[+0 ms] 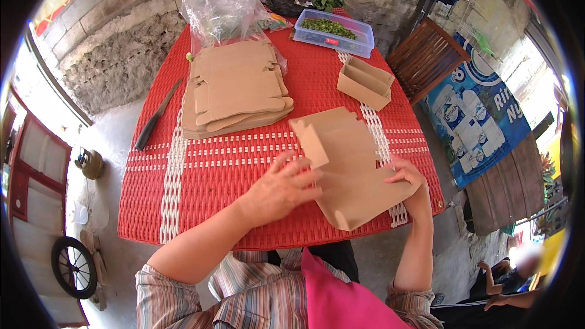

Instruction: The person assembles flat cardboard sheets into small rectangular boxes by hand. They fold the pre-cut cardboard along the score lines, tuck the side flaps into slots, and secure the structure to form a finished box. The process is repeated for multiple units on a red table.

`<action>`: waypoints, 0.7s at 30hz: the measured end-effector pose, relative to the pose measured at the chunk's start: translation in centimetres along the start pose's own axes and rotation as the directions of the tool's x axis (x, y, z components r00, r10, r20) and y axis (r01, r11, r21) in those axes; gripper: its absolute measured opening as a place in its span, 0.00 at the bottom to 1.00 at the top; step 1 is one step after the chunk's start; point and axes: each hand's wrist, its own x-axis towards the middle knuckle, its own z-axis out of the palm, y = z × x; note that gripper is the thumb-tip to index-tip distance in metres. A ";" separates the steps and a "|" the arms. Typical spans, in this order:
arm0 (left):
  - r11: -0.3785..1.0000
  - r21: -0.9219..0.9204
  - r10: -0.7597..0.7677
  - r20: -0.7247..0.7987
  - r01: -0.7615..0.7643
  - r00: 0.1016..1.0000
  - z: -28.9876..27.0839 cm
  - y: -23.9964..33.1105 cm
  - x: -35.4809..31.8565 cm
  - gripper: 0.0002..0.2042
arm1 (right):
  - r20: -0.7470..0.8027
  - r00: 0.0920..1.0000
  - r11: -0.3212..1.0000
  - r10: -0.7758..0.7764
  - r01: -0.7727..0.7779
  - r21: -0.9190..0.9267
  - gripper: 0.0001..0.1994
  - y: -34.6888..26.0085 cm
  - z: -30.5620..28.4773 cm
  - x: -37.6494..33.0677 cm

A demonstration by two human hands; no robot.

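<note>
An unfolded brown cardboard box blank (350, 158) lies at a slant near the front right of the red woven table, one side flap standing up on its left. My right hand (409, 184) grips its right edge, thumb on top and the other fingers mostly hidden beneath. Beside the raised flap, my left hand (281, 184) is spread, its fingertips close to the cardboard; whether they touch it cannot be made out. Farther back on the left sits a stack of flat cardboard blanks (239, 85). One folded open cardboard box (365, 82) stands at the right.
A knife (157, 116) with a dark handle lies left of the stack. Behind are a clear plastic bag (216, 9) and a clear tub (334, 31) of chopped greens. A wooden chair (428, 60) stands by the table's right edge. Another person (512, 277) sits at the lower right.
</note>
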 end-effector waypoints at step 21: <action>0.891 -0.133 -0.415 0.147 0.434 0.898 -2.3 -3.2 -1.5 0.20 | 0.495 0.819 0.851 -0.290 0.457 -0.257 0.23 -10.5 9.5 -1.7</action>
